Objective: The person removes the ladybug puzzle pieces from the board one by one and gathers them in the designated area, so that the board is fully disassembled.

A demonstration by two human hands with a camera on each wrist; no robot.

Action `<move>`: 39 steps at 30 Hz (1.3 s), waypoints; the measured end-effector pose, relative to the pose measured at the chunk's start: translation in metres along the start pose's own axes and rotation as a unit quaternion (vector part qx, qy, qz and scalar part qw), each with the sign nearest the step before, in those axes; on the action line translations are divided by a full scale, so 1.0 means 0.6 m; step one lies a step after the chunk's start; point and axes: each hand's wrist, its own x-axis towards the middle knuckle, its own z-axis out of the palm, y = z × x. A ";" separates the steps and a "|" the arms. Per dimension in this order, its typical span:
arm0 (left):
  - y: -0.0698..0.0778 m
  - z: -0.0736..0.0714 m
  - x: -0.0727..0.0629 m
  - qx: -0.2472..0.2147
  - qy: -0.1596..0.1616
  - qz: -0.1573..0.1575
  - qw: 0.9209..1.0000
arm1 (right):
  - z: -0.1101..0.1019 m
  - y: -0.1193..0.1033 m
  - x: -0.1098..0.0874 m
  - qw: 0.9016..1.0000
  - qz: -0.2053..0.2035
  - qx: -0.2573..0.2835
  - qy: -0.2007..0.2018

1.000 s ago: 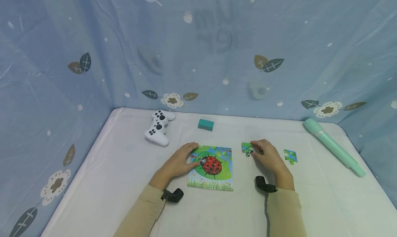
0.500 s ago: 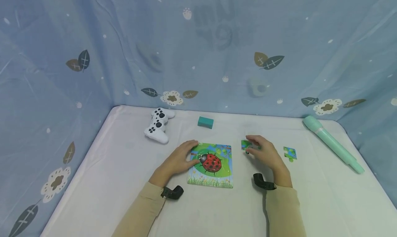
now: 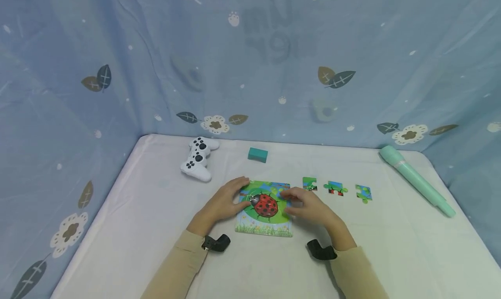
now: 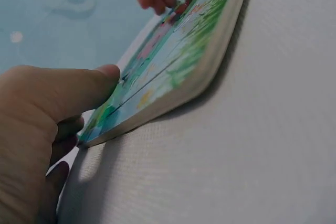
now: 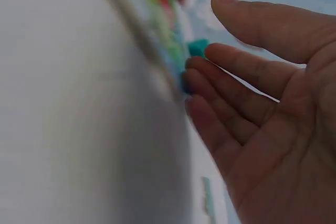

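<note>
A square jigsaw puzzle (image 3: 264, 226) with a red ladybug picture lies on the white table. My left hand (image 3: 224, 203) grips its left edge; in the left wrist view the thumb (image 4: 97, 85) lies over the edge, the other fingers curled beside it. Over the puzzle's right edge hovers my right hand (image 3: 307, 206), thumb and fingers spread apart. In the right wrist view nothing sits between that hand's thumb and fingers (image 5: 231, 85). Three loose puzzle pieces lie in a row to the right: a green one (image 3: 309, 182), a middle one (image 3: 335, 187) and a blue-green one (image 3: 364, 193).
Behind the puzzle sits a small teal block (image 3: 258, 154). A white game controller (image 3: 199, 158) is at the back left. At the far right lies a mint-green, microphone-shaped stick (image 3: 416, 180). Blue patterned curtains (image 3: 250, 64) stand around the table (image 3: 164, 229).
My right hand has let go of the middle loose piece, now beside the green one, and has moved left to the puzzle's right edge. My left hand has stayed in place.
</note>
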 end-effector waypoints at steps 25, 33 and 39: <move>0.046 0.023 -0.021 0.009 -0.109 0.115 0.987 | 0.049 0.018 0.004 0.997 -0.019 -0.066 0.038; 0.046 0.024 -0.019 0.010 -0.116 0.113 0.987 | 0.056 0.010 0.008 0.997 -0.003 -0.054 0.048; 0.046 0.023 -0.020 0.009 -0.115 0.117 0.986 | 0.052 0.011 0.005 0.998 0.000 -0.050 0.041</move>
